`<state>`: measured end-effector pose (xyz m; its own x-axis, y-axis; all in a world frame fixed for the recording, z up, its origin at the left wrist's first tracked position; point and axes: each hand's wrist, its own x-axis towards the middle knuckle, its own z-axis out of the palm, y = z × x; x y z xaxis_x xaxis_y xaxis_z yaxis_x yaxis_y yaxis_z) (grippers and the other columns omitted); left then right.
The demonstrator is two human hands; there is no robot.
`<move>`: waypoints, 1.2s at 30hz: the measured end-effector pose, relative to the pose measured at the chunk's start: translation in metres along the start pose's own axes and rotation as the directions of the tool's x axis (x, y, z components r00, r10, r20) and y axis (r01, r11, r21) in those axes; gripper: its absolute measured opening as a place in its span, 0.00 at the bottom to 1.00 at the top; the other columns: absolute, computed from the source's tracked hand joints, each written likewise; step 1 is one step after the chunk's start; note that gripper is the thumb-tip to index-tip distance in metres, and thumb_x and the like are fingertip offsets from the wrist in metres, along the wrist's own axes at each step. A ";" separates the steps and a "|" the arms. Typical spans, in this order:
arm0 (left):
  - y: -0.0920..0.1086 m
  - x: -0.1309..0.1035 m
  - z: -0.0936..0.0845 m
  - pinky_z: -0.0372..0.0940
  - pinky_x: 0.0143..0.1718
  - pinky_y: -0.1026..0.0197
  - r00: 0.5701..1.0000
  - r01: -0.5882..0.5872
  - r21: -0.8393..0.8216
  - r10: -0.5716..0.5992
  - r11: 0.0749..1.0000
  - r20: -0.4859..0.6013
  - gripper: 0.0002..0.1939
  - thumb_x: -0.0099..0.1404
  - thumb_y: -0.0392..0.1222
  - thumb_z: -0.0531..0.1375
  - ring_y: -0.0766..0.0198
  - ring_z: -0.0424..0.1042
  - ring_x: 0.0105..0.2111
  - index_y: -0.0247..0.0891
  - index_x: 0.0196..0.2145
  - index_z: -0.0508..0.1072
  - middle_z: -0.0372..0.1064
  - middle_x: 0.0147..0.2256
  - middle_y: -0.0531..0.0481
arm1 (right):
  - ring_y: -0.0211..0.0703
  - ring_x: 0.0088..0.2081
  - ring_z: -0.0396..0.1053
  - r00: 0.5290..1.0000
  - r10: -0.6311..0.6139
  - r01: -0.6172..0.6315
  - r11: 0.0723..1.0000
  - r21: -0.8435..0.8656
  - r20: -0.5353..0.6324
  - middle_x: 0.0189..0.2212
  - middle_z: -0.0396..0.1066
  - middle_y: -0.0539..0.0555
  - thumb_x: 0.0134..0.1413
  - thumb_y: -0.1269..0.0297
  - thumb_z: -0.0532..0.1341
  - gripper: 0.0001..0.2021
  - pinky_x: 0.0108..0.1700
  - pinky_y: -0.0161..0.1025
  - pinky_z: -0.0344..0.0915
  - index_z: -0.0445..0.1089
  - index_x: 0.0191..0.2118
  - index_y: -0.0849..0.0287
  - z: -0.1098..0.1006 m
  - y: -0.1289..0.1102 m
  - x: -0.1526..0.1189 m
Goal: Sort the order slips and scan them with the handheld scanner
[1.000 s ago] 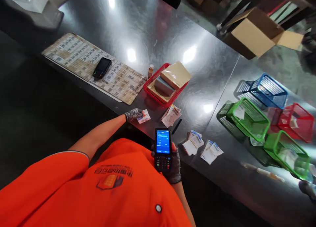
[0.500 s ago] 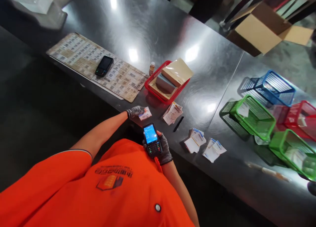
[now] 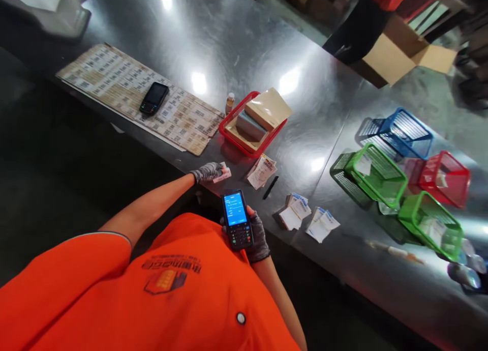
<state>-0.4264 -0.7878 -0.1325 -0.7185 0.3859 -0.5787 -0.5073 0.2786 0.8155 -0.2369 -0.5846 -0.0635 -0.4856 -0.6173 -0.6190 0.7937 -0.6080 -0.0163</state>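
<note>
Biggest thing here's the long brushed-steel table (image 3: 244, 51), running out past both hands. Beyond the left-hand grip sits a red plastic mesh basket (image 3: 238, 146) with flat boxes piled in it.

Then the black handheld scanner with a lit blue screen and keypad (image 3: 237, 220): the gloved right hand (image 3: 260, 239) is wrapped round its lower half, screen left clear, held near the table's edge. I'd guess it's stiff, lightish, screen the fragile bit, so the keypad end is the place to grab.

Smallest is the thin white printed paper slip (image 3: 224, 175), pinched by its near end in the gloved left hand (image 3: 208, 172). Probably weighs nothing, bends easily, a bit slidey on steel; hold the margin, imo. Can't tell if it's touching the table.
</note>
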 end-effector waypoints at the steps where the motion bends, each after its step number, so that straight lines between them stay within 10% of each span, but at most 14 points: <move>1: 0.002 -0.006 0.004 0.67 0.49 0.56 1.000 -0.021 0.087 0.021 0.996 -0.006 0.07 0.55 0.40 0.70 0.53 0.73 0.39 0.36 0.26 0.77 0.73 0.28 0.48 | 0.52 0.38 0.81 1.000 -0.017 0.017 1.000 0.000 0.007 0.42 0.82 0.64 0.66 0.41 0.54 0.30 0.39 0.47 0.76 0.68 0.56 0.65 0.001 0.002 -0.006; 12: -0.027 -0.056 0.047 0.48 0.70 0.42 0.997 -0.048 0.740 0.076 0.671 -0.004 0.20 0.61 0.44 0.68 0.34 0.59 0.67 0.34 0.50 0.79 0.66 0.63 0.30 | 0.55 0.44 0.81 0.978 -0.204 0.205 0.979 -0.009 0.033 0.46 0.82 0.65 0.61 0.38 0.59 0.34 0.41 0.47 0.76 0.67 0.59 0.63 0.005 0.016 -0.040; 18: -0.035 -0.051 0.053 0.54 0.66 0.44 0.918 0.288 0.783 0.076 0.551 -0.390 0.41 0.69 0.53 0.60 0.35 0.56 0.68 0.22 0.70 0.57 0.52 0.69 0.21 | 0.55 0.41 0.82 0.969 -0.243 0.243 0.970 0.004 0.029 0.45 0.82 0.64 0.61 0.35 0.58 0.34 0.37 0.46 0.76 0.68 0.57 0.62 -0.010 0.023 -0.050; 29: -0.023 -0.032 0.067 0.57 0.66 0.41 0.838 0.204 0.244 -0.041 0.948 -0.544 0.34 0.55 0.35 0.64 0.36 0.66 0.62 0.29 0.60 0.65 0.68 0.59 0.28 | 0.51 0.35 0.83 0.931 -0.362 0.365 0.927 0.086 -0.048 0.40 0.84 0.62 0.60 0.39 0.62 0.29 0.32 0.41 0.76 0.73 0.50 0.64 -0.043 0.029 -0.089; 36: 0.004 -0.048 0.063 0.74 0.48 0.48 0.950 0.050 -0.031 -0.057 0.998 -0.308 0.20 0.63 0.43 0.63 0.47 0.79 0.45 0.32 0.51 0.73 0.80 0.40 0.37 | 0.51 0.39 0.83 0.906 -0.398 0.417 0.896 0.154 -0.140 0.45 0.84 0.61 0.57 0.42 0.67 0.27 0.35 0.43 0.79 0.77 0.51 0.61 -0.061 0.040 -0.117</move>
<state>-0.3639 -0.7503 -0.1015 -0.8000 0.0793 -0.5948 -0.5570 0.2705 0.7852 -0.1261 -0.5058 -0.0395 -0.7051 -0.2474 -0.6645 0.4517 -0.8791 -0.1520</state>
